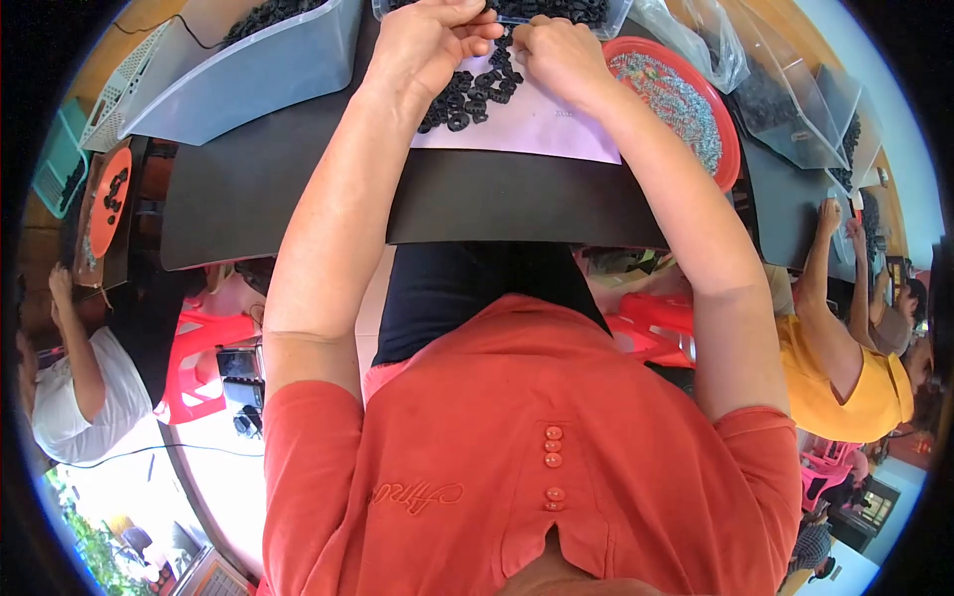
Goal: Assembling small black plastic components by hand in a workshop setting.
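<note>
My left hand is at the top of the view above a pale lilac sheet, its fingers curled. Close by on its right, my right hand has its fingers pressed together. A thin, dark bluish sliver shows between the two hands; whether it is a held piece or the bin edge behind I cannot tell. What either hand grips is too small or hidden. A pile of small black ring-like plastic parts lies on the sheet, below and between my hands.
A red round tray of small silvery metal pieces stands right of my right arm. A large grey bin with black parts is left, another bin beyond my hands. Clear bins stand right on the black table. Other people sit at both sides.
</note>
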Motion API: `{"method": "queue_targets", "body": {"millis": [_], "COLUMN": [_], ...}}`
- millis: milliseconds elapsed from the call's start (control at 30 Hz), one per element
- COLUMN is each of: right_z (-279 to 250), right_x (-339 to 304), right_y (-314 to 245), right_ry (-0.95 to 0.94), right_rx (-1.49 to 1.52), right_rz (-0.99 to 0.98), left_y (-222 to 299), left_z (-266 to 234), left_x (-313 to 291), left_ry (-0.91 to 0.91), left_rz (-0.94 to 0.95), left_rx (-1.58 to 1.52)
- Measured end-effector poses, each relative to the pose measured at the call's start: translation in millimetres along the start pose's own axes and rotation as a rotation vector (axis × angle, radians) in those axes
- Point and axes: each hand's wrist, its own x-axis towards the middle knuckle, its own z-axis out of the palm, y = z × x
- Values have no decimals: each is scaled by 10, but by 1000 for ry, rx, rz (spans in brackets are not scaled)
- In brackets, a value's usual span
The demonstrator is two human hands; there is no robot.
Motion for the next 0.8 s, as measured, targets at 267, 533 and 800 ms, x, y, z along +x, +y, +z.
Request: {"method": "queue_targets", "body": {"millis": [267, 533, 800], "right_z": [-451, -215, -329], "right_x": [-179, -228, -298], "right_y": [-470, -712, -750], "right_ry": [95, 130, 311], "right_rx": [1437, 1313, 808], "right_rz": [287, 265, 10], "left_y": [-96, -155, -177], "left_z": [158, 139, 168], "left_x": [-81, -84, -123], "left_ry": [228, 125, 151], "left_rz": [134, 70, 45], "left_rx": [-31, -124, -138]}}
